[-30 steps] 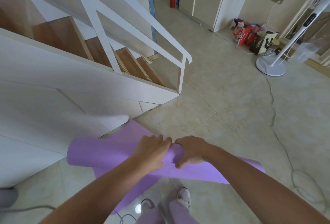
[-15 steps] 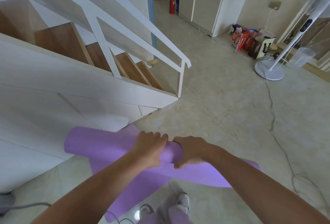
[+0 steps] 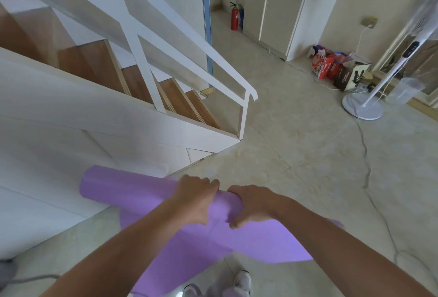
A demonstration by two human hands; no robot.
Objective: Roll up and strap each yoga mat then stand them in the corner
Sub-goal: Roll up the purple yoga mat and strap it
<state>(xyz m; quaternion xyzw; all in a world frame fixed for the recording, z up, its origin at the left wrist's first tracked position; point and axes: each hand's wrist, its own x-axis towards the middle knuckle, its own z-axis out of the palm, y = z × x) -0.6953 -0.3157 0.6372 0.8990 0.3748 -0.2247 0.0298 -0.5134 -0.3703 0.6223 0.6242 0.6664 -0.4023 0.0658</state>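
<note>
Rolling step: left hand (image 3: 194, 199) & right hand (image 3: 251, 204), fingers curled over purple mat (image 3: 123, 190) roll, held above floor (image 3: 308, 154) beside stairs (image 3: 142, 135). Tail hangs toward shoes. Roll tight w/ 2 hands spread wider, edges flush.

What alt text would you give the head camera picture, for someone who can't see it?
A person's left hand and right hand grip a partly rolled purple yoga mat side by side, its loose end hanging toward the tiled floor. A white staircase with wooden steps stands to the left; a white fan stands far right.
</note>
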